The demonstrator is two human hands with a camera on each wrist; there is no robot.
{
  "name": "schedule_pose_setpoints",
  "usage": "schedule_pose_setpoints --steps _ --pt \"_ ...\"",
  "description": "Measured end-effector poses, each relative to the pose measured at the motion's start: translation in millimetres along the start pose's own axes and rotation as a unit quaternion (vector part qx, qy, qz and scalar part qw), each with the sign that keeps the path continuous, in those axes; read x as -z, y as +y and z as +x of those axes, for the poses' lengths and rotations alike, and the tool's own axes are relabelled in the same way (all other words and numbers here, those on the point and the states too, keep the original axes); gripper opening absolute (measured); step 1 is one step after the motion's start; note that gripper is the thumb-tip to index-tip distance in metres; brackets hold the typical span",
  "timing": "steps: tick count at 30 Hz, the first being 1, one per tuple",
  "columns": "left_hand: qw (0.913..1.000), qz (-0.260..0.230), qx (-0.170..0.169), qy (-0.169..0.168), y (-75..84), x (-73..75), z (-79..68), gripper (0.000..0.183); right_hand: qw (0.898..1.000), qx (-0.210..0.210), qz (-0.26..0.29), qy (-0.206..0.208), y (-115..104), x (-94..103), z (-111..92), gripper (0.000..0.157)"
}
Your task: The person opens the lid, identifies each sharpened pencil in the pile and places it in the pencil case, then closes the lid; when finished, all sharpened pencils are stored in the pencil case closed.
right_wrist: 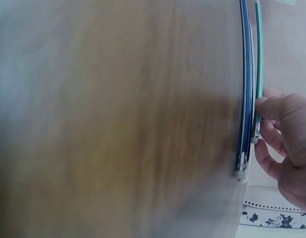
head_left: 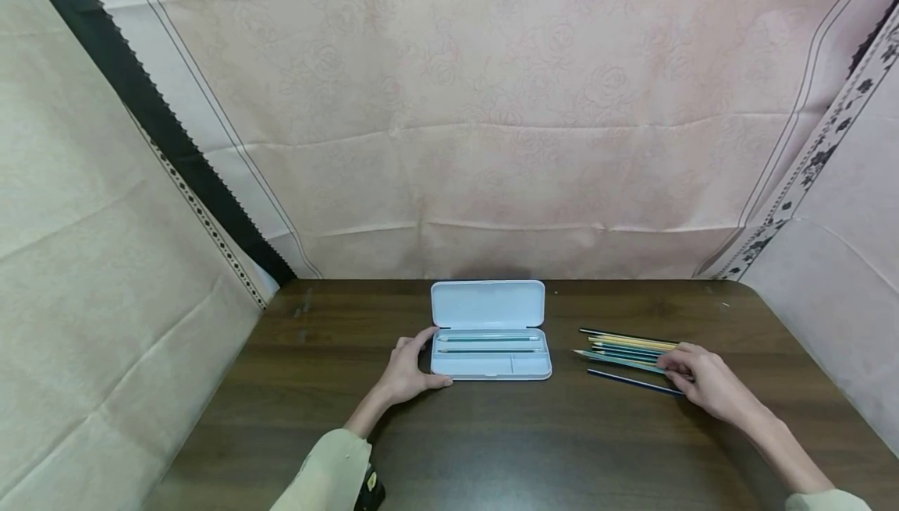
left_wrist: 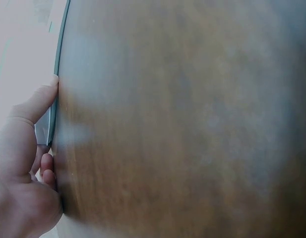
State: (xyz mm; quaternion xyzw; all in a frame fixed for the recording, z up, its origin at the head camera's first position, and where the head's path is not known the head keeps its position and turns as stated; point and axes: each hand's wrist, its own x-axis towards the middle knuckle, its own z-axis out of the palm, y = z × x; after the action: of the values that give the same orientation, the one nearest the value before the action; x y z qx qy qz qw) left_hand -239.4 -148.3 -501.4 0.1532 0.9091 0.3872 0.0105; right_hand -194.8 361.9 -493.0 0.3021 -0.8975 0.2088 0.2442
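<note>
A light blue pencil case (head_left: pixel 467 370) lies with its lid (head_left: pixel 488 303) raised at the back of the table. Inside it are a teal pencil (head_left: pixel 488 338) and a darker pencil (head_left: pixel 485 351). My left hand (head_left: pixel 409 371) grips the case's left end, thumb at the front corner and forefinger at the rear one. To the right, my right hand (head_left: pixel 711 383) pinches a green pencil (right_wrist: pixel 260 59) near its ferrule end. A dark blue pencil (head_left: pixel 632 381) lies apart in front. Behind it are several yellow, teal and black pencils (head_left: pixel 628 343), partly hidden by the hand.
The brown wooden table (head_left: pixel 492 441) ends at a pale patterned cloth (head_left: pixel 492 144) hanging behind. More cloth lines the left side (head_left: pixel 105 300) and the right side (head_left: pixel 843 285).
</note>
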Motion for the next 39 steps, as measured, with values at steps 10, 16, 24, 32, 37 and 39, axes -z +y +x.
schedule_pose_setpoints --steps 10,16,24,32,37,39 --pt "1.0 0.003 0.002 0.0 -0.2 0.1 0.1 0.092 1.0 0.024 0.019 -0.006 -6 -13.3 18 0.036" --pt "1.0 -0.002 -0.001 -0.001 -1.2 -0.9 0.5 0.092 0.999 0.033 0.015 0.004 -13 -21.2 28 0.037" --pt "1.0 -0.003 0.001 -0.001 -0.8 -0.1 0.6 0.092 0.999 0.016 0.039 -0.03 -20 -29.5 42 0.023" --pt "1.0 0.0 0.004 -0.003 -0.7 0.3 0.7 0.092 0.997 0.01 0.056 -0.047 -31 -42.0 58 0.029" --pt "1.0 -0.003 0.001 -0.002 -0.9 -0.4 0.6 0.092 0.996 -0.006 0.065 -0.06 -38 -49.9 67 0.027" --pt "1.0 -0.004 0.004 -0.002 -1.1 -0.5 0.5 0.092 0.995 -0.014 0.071 -0.069 -41 -53.1 70 0.026"
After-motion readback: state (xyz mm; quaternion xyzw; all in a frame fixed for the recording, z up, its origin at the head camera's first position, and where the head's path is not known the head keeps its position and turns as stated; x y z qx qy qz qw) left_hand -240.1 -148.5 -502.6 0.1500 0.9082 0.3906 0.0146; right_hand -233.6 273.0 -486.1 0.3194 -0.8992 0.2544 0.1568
